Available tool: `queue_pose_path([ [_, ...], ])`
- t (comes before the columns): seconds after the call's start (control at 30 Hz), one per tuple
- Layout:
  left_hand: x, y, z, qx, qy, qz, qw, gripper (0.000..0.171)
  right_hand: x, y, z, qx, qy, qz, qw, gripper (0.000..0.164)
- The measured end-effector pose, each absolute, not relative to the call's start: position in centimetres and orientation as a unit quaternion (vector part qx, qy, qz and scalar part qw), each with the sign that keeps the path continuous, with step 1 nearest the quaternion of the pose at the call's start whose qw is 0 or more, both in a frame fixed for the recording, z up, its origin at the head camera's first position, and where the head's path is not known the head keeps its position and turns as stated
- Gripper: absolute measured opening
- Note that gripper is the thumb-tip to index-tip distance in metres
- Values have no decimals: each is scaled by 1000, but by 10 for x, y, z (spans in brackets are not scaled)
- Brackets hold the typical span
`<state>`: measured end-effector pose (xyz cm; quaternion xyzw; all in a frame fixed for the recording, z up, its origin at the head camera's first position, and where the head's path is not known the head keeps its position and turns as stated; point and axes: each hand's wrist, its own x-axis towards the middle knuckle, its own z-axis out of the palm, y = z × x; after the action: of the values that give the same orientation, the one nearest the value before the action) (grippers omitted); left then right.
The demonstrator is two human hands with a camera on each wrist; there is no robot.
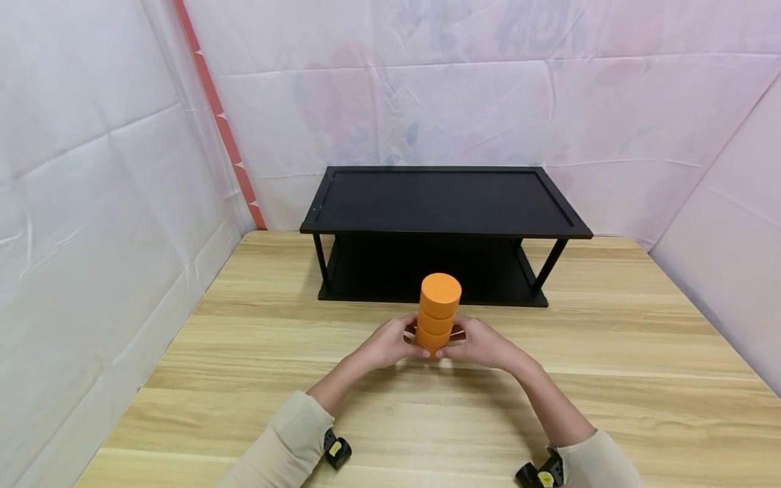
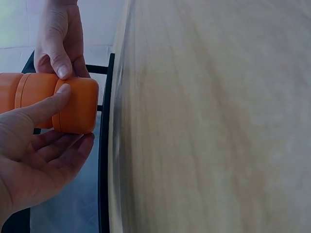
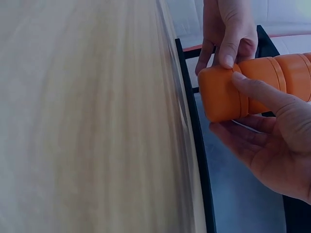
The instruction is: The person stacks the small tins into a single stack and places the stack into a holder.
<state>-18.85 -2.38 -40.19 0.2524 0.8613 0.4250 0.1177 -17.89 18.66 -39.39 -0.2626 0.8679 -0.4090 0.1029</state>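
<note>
A tall stack of orange round canisters (image 1: 441,293) stands upright in front of the black shelf in the head view. From its left side my left hand (image 1: 388,344) grips the lower part, while my right hand (image 1: 485,346) grips it from the right. Both thumbs lie close together on the near face. In the left wrist view, the bottom canister (image 2: 78,108) has the left fingers (image 2: 68,155) curled beneath and behind it. The right wrist view shows the right thumb (image 3: 257,90) pressed on the orange side. The stack's base appears raised off the tabletop.
A black two-tier shelf (image 1: 436,200) stands behind the stack, with a flat upper board and thin corner posts. The wooden table (image 1: 244,373) extends around it. White sheeting (image 1: 122,190) hangs at the back and both sides, with a red strip (image 1: 222,122) at left.
</note>
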Motion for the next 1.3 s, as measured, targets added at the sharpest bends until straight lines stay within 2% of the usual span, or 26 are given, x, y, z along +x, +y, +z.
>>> queue_pose_path([
  [0.43, -189, -27, -389, 261, 857, 432, 106, 57, -177, 188, -376, -263, 869, -406, 101, 50],
  [0.77, -190, -29, -379, 258, 856, 438, 95, 54, -178, 186, -369, -257, 866, -422, 73, 58],
  [1.3, -187, -28, -372, 249, 836, 484, 75, 53, -176, 189, -364, -266, 852, -450, 43, 57],
])
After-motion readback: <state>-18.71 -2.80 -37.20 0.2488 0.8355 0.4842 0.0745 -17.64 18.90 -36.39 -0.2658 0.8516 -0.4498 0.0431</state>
